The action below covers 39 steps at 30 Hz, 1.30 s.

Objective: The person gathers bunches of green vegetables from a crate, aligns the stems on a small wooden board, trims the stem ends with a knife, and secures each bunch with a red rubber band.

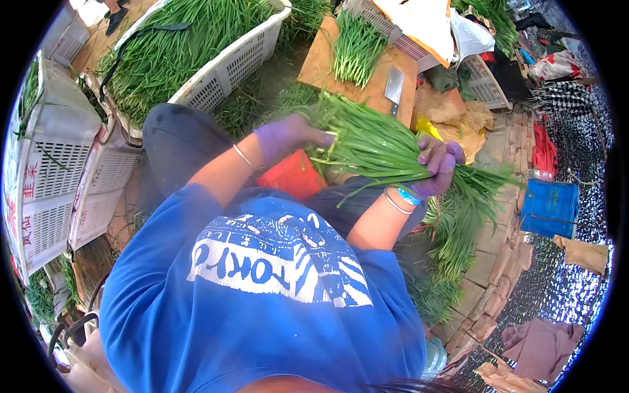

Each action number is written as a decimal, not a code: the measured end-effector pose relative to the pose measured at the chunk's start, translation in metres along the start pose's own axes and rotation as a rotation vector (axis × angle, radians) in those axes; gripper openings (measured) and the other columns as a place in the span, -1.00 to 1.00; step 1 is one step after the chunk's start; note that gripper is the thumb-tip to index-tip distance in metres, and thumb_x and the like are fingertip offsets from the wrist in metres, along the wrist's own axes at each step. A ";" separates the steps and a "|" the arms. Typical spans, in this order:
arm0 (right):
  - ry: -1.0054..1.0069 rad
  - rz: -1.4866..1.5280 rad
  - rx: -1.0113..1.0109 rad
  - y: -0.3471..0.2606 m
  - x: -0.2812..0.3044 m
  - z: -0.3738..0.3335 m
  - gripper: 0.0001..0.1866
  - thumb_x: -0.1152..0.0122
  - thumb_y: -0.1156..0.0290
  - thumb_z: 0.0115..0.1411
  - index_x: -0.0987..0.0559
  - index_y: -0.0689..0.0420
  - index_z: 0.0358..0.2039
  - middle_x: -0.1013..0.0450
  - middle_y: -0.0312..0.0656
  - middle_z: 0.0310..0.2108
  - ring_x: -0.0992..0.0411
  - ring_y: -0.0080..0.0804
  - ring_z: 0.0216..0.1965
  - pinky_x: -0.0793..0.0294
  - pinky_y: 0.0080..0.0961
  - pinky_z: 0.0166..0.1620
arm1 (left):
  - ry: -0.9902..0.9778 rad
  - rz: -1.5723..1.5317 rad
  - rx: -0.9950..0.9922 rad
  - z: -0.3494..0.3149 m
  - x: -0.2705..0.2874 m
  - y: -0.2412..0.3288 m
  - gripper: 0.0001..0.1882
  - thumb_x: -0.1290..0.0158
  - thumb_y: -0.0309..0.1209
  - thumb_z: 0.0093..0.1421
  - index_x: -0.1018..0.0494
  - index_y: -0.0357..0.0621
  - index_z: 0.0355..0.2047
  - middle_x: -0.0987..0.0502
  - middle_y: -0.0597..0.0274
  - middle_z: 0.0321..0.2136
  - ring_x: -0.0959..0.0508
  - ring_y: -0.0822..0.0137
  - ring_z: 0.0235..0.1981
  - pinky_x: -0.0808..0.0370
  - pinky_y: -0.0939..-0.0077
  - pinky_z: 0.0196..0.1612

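Sorting a bundle of green chives, with plenty still waiting

A white slatted crate (226,69) at the left is heaped with loose chives, so most of the stock looks untouched. The left hand (286,136), in a purple glove, has its fingers curled around the root end of the chive bundle (373,145) held over the lap; the right hand (438,167) is closed around the same bundle further along. Beyond, a small bunch and a cleaver (394,85) lie on a wooden board (314,62); more greens, possibly trimmings, lie at the right.

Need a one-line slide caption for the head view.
Both gloved hands, left hand and right hand, grip a bundle of long green chives above a wooden cutting board.
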State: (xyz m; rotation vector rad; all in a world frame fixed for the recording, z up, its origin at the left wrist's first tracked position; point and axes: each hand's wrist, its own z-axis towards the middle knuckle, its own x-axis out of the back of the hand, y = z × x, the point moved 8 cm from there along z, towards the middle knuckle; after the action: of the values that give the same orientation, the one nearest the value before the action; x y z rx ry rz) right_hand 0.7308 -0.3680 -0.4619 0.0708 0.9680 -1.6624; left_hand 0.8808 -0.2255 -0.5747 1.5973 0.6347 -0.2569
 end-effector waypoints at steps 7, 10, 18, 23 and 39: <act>-0.087 0.384 0.025 -0.035 0.026 0.009 -0.72 0.22 0.37 0.19 -0.45 0.08 -0.17 -0.24 -0.46 -0.71 -0.25 -0.57 -0.54 -0.24 -0.51 -0.22 | 0.375 -0.474 -0.033 -0.021 0.117 -0.022 -0.48 -0.03 -0.32 0.06 -0.22 -0.22 0.02 -0.42 0.10 -0.13 -0.48 0.35 -0.21 -0.47 0.52 -0.21; -0.069 0.420 0.021 -0.007 0.029 0.001 -0.68 0.25 0.36 0.21 -0.43 0.09 -0.10 -0.21 -0.45 -0.70 -0.24 -0.54 -0.52 -0.27 -0.47 -0.20 | -0.078 -0.366 -0.071 -0.004 0.029 -0.007 -0.47 -0.14 -0.25 -0.04 -0.31 -0.18 -0.06 -0.45 0.16 -0.19 -0.48 0.39 -0.25 -0.45 0.60 -0.27; 0.205 0.478 -0.109 0.011 0.099 0.009 -0.78 0.28 0.30 0.22 -0.38 0.06 -0.36 -0.15 -0.49 -0.77 -0.07 -0.56 -0.68 -0.31 -0.46 -0.27 | 0.265 -0.623 -0.321 0.002 0.167 -0.012 -0.76 0.08 -0.40 0.15 -0.35 -0.14 -0.16 -0.39 0.40 -0.52 -0.34 0.61 -0.57 -0.34 0.79 -0.52; 0.269 0.296 -0.261 0.082 0.112 -0.010 -0.83 0.09 0.29 0.13 -0.41 0.11 -0.42 -0.32 -0.31 -0.68 -0.32 -0.38 -0.54 -0.39 -0.35 -0.27 | -0.316 -1.274 0.013 0.034 0.081 -0.023 -0.63 0.21 -0.13 0.20 -0.31 -0.05 -0.09 -0.43 0.22 -0.25 -0.44 0.36 -0.27 -0.43 0.29 -0.20; 0.838 0.172 -0.596 0.136 0.110 -0.044 -0.85 -0.04 0.32 0.08 -0.38 0.09 -0.54 -0.39 -0.21 -0.54 -0.37 -0.29 -0.49 -0.43 -0.24 -0.32 | 0.133 0.078 0.058 0.011 0.059 -0.002 -0.85 -0.08 -0.38 0.02 -0.40 -0.13 -0.41 -0.41 0.30 -0.71 -0.19 0.62 -0.87 -0.05 0.78 -0.83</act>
State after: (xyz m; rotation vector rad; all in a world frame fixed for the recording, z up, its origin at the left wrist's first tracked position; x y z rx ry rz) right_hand 0.7877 -0.4279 -0.6225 0.4591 1.9909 -1.1097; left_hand 0.9304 -0.2220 -0.6084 1.7014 0.6710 -0.1129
